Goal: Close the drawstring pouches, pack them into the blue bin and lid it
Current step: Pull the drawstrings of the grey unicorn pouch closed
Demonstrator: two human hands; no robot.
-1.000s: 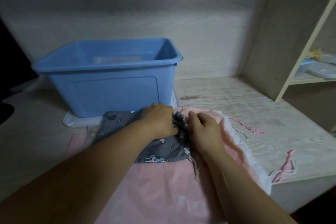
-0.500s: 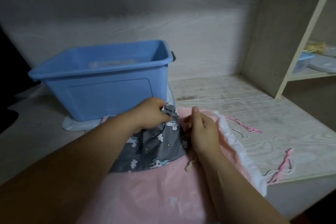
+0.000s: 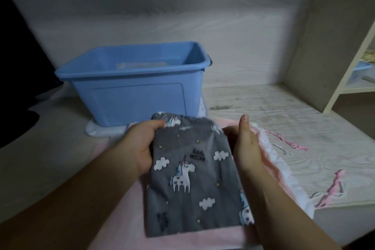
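Observation:
A grey pouch with unicorn and cloud print (image 3: 192, 180) is held up flat in front of me, above a pink pouch (image 3: 272, 166) that lies on the surface. My left hand (image 3: 140, 146) grips the grey pouch at its upper left edge, thumb on top. My right hand (image 3: 246, 146) holds its upper right edge, thumb pointing up and fingers behind the cloth. The open blue bin (image 3: 134, 89) stands just behind, resting on a pale lid (image 3: 97, 130). Pink drawstrings (image 3: 292, 144) trail from the pink pouch to the right.
A pale wooden surface (image 3: 284, 119) extends to the right, ending at a front edge near a pink cord (image 3: 330, 189). A wall panel and a shelf unit (image 3: 353, 71) with items stand at the far right. A dark shape (image 3: 14, 79) sits at the left.
Both hands have lifted the grey pouch off the pink one and spread it flat facing me; a second ago they were bunched together at its gathered mouth.

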